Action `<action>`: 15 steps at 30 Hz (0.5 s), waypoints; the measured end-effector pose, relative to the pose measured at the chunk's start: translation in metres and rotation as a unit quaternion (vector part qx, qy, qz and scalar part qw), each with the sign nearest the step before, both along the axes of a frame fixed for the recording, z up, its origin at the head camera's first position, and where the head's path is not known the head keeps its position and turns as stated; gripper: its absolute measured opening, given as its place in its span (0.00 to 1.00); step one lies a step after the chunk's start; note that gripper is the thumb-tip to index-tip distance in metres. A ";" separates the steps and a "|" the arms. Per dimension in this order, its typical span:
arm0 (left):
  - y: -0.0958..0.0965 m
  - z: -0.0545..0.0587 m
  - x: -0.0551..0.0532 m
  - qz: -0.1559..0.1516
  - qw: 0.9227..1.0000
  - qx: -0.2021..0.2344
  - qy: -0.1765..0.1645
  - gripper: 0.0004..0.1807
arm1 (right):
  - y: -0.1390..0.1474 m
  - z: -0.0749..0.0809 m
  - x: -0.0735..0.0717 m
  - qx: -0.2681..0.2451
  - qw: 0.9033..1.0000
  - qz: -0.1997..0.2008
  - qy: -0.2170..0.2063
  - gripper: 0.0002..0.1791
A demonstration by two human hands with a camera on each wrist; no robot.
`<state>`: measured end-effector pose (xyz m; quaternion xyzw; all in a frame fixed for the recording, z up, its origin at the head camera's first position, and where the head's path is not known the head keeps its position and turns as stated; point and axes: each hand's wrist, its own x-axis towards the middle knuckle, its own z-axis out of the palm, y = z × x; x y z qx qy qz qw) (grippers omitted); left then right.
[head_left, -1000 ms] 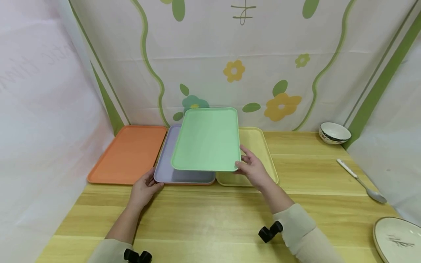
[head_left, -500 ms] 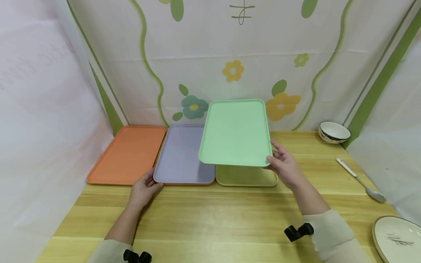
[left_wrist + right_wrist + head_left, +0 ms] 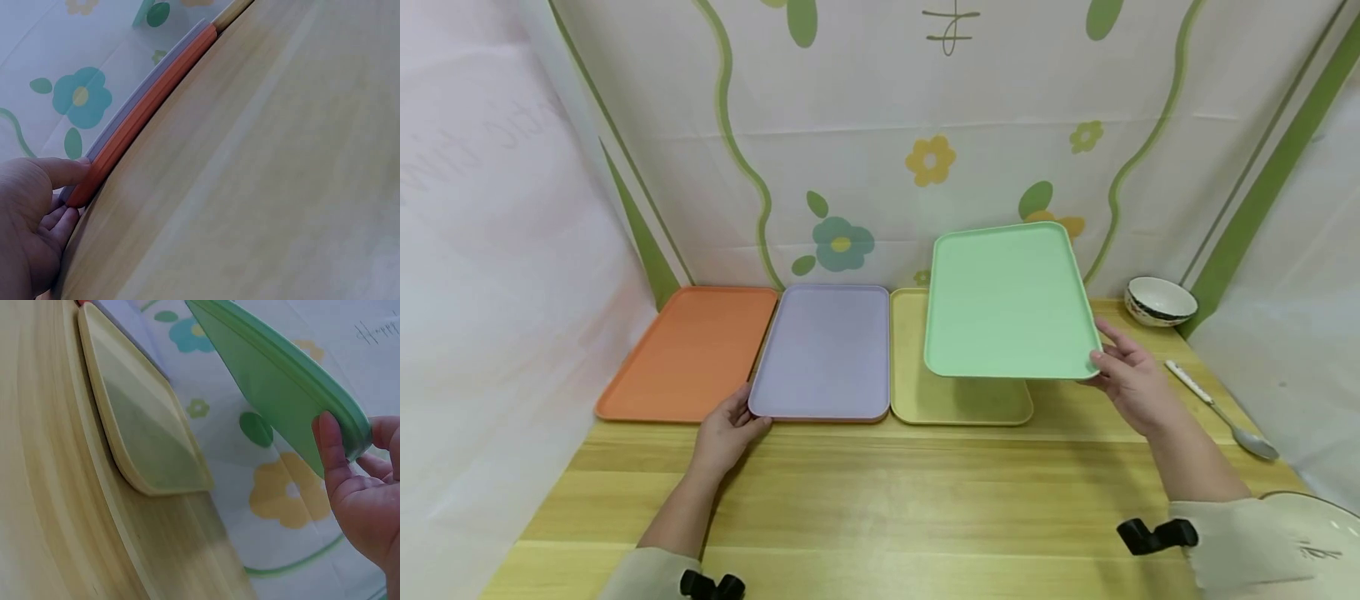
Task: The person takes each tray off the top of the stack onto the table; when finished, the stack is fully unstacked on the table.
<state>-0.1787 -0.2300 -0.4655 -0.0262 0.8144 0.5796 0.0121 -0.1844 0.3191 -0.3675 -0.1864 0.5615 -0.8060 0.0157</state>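
A light green tray (image 3: 1007, 304) is held up in the air by my right hand (image 3: 1131, 379), which pinches its near right corner. It hangs partly over the yellow tray (image 3: 917, 392) lying on the table. The right wrist view shows the green tray's underside (image 3: 275, 381), thumb and fingers on opposite faces. My left hand (image 3: 726, 433) grips the near left corner of the purple tray (image 3: 823, 354). In the left wrist view, an orange tray (image 3: 144, 119) shows directly beneath the purple one, with thumb and fingers around the stacked corner.
Left of the purple tray lies another orange tray (image 3: 692, 354). On the right are a patterned bowl (image 3: 1161, 302), a spoon (image 3: 1221, 412) and a plate (image 3: 1330, 525) partly behind my right sleeve. A flowered cloth (image 3: 850, 100) rises behind the wooden table (image 3: 880, 517).
My right hand has carried the green tray rightward, from over the purple tray to over the yellow one and past its right edge. The left hand stays at the purple tray's corner.
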 end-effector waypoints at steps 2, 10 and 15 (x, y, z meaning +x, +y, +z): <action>0.000 0.001 0.000 0.000 1.000 0.001 0.000 0.42 | 0.010 0.001 0.001 -0.001 1.000 -0.001 0.000 0.27; 0.000 0.001 -0.001 0.006 1.000 -0.001 -0.002 0.41 | 0.050 -0.001 0.003 -0.016 1.000 0.001 -0.005 0.28; -0.001 0.001 0.000 0.005 1.000 0.001 -0.004 0.41 | 0.077 -0.001 0.004 0.001 1.000 0.005 -0.018 0.28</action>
